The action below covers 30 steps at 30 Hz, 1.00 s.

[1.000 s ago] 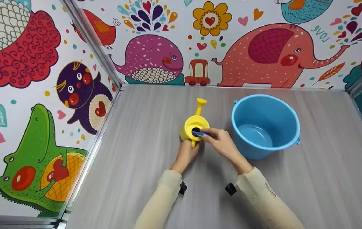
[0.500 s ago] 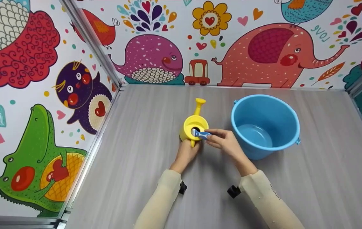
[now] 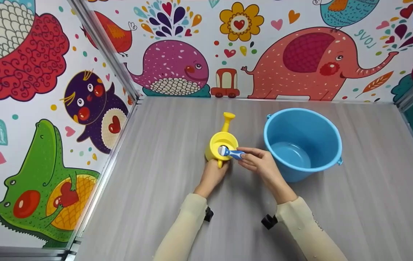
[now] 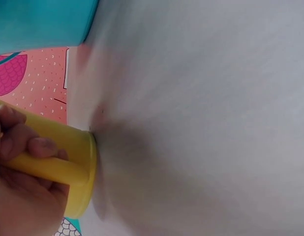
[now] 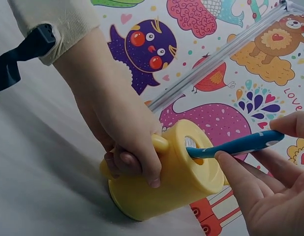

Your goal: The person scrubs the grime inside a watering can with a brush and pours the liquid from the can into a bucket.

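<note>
A yellow watering can point(image 3: 213, 152) stands upright, its spout pointing away. My left hand point(image 3: 214, 173) grips the can's handle, fingers curled around it as the left wrist view shows point(image 4: 24, 167). Between the thumb and fingers of my right hand point(image 3: 262, 166) is a blue-and-white razor point(image 3: 236, 154). Its pale head lies over the round opening in the can's top. In the right wrist view the razor point(image 5: 240, 145) slants to the opening, where its head is partly hidden by the rim.
A large blue bucket point(image 3: 301, 174) stands just right of the can and my right hand. The grey wood-look tabletop point(image 3: 155, 152) ends at printed cartoon walls point(image 3: 177, 21) behind and to the left, with metal edging point(image 3: 101, 188).
My right hand has drawn back to the right, pulling the razor outward, so its pale head now shows at the opening. The left hand and watering can have stayed almost still.
</note>
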Tool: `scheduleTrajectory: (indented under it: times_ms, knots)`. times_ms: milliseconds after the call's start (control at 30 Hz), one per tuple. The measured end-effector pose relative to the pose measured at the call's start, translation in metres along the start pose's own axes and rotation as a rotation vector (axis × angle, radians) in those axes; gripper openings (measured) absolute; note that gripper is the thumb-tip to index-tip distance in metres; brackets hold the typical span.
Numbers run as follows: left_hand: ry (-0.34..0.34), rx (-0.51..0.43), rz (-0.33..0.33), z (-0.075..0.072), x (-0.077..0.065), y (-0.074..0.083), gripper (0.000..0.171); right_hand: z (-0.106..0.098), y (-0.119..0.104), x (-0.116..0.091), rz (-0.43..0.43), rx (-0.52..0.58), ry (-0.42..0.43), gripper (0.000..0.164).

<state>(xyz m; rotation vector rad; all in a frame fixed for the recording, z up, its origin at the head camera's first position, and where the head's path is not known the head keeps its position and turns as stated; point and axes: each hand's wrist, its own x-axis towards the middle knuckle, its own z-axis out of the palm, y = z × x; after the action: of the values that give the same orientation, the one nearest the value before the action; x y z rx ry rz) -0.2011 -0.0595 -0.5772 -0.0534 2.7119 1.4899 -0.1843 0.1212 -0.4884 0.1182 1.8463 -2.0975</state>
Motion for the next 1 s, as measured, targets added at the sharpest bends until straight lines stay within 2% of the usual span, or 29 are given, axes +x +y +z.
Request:
scheduleTrajectory:
  times_ms: [467,733,833,1000]
  knots:
    - [-0.014,-0.01,-0.006,-0.004,-0.001,0.0,0.017,0.006,0.001,0.005,0.044,0.153,0.024,0.041]
    - [-0.001,-0.01,0.029,-0.004,-0.002,0.0,0.015,0.014,0.005,0.009,0.034,0.194,0.047,0.038]
    - [-0.001,0.011,0.048,-0.003,-0.002,0.0,0.018,0.018,0.008,0.011,0.016,0.171,0.031,0.038]
    - [-0.003,0.015,0.072,-0.002,0.0,0.0,0.024,0.022,0.012,0.014,-0.045,0.051,0.021,0.036]
